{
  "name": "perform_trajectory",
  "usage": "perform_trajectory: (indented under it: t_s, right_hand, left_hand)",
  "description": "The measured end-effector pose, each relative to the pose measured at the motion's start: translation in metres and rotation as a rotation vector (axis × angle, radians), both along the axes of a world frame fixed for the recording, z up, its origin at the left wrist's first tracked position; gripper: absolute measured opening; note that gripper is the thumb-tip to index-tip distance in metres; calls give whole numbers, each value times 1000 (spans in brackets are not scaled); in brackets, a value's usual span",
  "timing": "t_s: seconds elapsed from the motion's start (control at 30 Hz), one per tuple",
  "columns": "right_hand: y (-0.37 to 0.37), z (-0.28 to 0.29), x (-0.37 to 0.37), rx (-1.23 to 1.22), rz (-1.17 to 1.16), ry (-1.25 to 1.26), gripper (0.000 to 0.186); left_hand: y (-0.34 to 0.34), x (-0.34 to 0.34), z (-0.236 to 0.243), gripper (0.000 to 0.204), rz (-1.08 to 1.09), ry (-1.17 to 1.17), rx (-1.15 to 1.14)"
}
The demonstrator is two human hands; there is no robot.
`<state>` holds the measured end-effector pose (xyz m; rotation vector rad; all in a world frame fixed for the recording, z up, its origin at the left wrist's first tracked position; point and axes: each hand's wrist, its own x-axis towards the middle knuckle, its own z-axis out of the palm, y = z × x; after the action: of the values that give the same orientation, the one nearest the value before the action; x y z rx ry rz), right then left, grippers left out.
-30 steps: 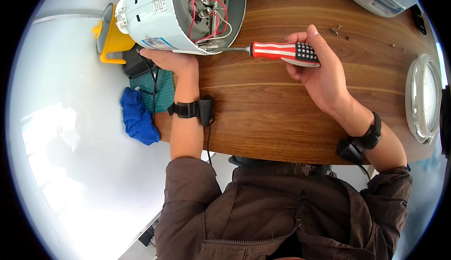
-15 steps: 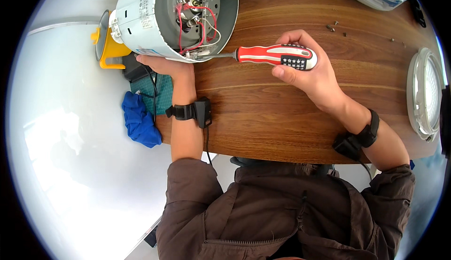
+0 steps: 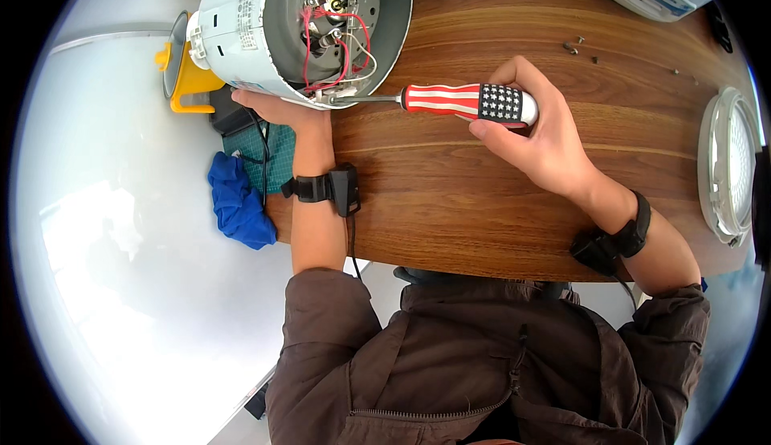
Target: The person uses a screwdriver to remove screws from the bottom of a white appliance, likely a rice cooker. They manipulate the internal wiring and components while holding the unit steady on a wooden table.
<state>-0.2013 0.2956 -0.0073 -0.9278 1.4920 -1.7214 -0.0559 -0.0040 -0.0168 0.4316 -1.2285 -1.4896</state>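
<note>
Right hand wrapped around striped screwdriver handle, thumb along the top, likely for turning force. Left hand pressed up under pale cooker shell, tipped on its side at the table edge so the wired cavity faces the tool. Screwdriver lying roughly level, long axis left-right, tip pointing left at the shell's rim.

Left hand palm up, fingers cupped, forearm straight ahead; right hand fingers curled shut, wrist bent left.
</note>
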Motion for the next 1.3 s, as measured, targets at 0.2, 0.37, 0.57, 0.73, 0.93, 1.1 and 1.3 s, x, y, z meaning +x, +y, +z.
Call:
perform_trajectory:
  t_s: [0.2, 0.37, 0.57, 0.73, 0.93, 1.1, 1.3]
  right_hand:
    - [-2, -3, 0, -14, 14, 9, 32]
    - [3, -1, -2, 4, 80, -217, 32]
    - [-2, -14, 4, -172, 16, -46, 35]
    - [3, 3, 0, 15, 105, -221, 38]
    - [1, -10, 5, -79, 24, 19, 38]
    - [1, -7, 5, -90, 31, 74, 36]
    - [2, 5, 0, 143, 147, -202, 38]
  left_hand:
    - [3, -1, 4, 71, 28, -5, 21]
    - [11, -5, 8, 70, 88, -31, 16]
    - [18, -8, 12, 74, 41, -40, 34]
    - [12, -4, 8, 75, 5, -28, 30]
    - [3, -1, 2, 72, 11, 2, 18]
    - [3, -1, 2, 71, 21, -7, 9]
    - [-2, 4, -2, 72, 15, -8, 23]
